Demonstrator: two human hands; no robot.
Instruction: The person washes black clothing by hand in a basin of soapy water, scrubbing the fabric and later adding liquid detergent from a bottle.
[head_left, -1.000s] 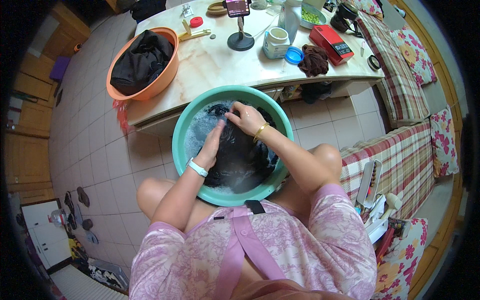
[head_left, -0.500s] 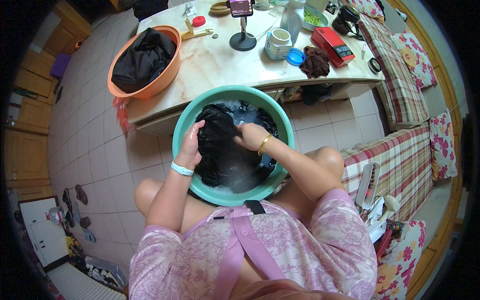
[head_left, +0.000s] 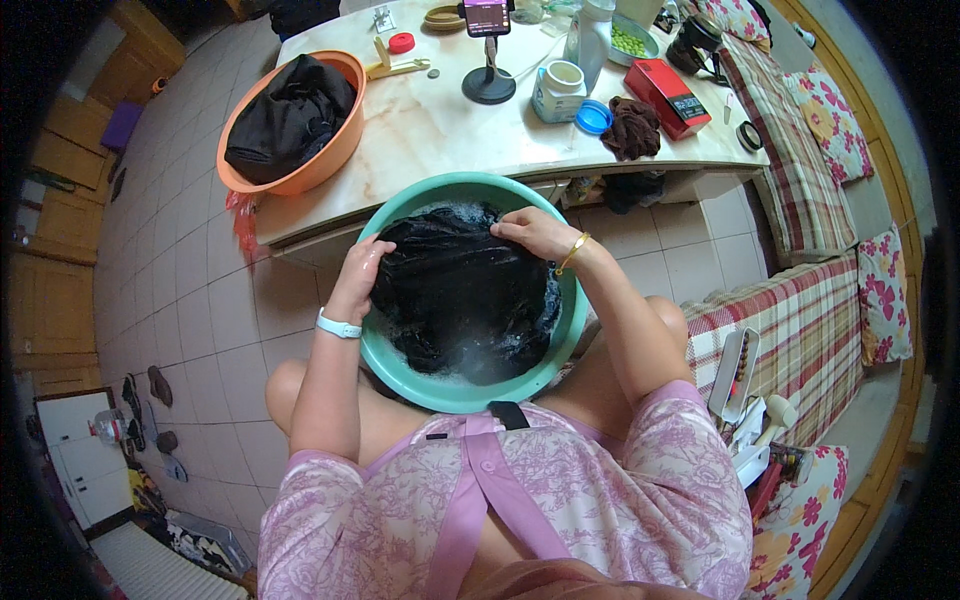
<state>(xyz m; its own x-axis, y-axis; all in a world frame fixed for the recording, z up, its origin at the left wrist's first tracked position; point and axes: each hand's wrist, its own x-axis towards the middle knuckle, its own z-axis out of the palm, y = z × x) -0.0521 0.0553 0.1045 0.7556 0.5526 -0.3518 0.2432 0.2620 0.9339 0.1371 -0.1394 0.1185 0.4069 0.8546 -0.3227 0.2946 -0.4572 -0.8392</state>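
Note:
A wet black garment (head_left: pixel 450 285) lies spread in soapy water inside a green basin (head_left: pixel 440 392), which sits between my knees. My left hand (head_left: pixel 358 272) grips the garment's edge at the basin's left side. At the upper right, my right hand (head_left: pixel 535 234) pinches the cloth between thumb and fingers. Between the two hands the fabric is stretched sideways. Suds show along the rim at the back and the front. The garment's lower part is in the water, and its exact kind cannot be made out.
Beyond the basin stands a marble-topped table (head_left: pixel 430 130). On it are an orange basin (head_left: pixel 352 140) holding black cloth, a phone on a stand (head_left: pixel 489 85), a white tub (head_left: pixel 558 95), a blue lid (head_left: pixel 594 117), a brown cloth (head_left: pixel 632 128) and a red box (head_left: pixel 667 98). A plaid-covered sofa (head_left: pixel 790 320) runs along the right.
My hands have moved apart, the right one farther up and rightward. The garment, bunched before, is now spread wider across the basin.

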